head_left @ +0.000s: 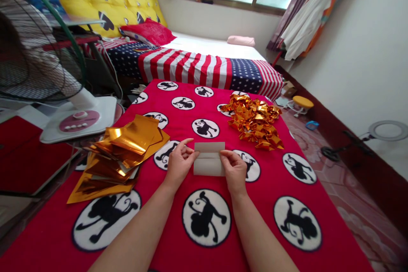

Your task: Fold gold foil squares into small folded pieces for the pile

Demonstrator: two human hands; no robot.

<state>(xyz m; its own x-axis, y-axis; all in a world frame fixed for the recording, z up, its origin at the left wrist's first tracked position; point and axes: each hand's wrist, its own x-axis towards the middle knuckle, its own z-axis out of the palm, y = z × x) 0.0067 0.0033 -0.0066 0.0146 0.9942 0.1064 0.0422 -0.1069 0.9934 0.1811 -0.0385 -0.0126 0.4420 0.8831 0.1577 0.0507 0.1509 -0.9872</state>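
A small sheet of paper [209, 167], pale grey side up and creased across, is held over the middle of the red patterned cloth [255, 229]. My left hand [181, 162] pinches its left edge between thumb and fingers. At the right edge, my right hand [234, 170] grips it the same way. A loose pile of shiny gold-orange sheets [134, 136] lies to the left of my left hand. Beyond my right hand sits a heap of folded gold pieces [255, 119].
A white fan [79, 114] stands at the left, near a red board [28, 153]. Behind the cloth-covered table is a bed with a striped and starred cover [191, 66]. A ring light [387, 131] and a yellow stool [302, 102] are at the right.
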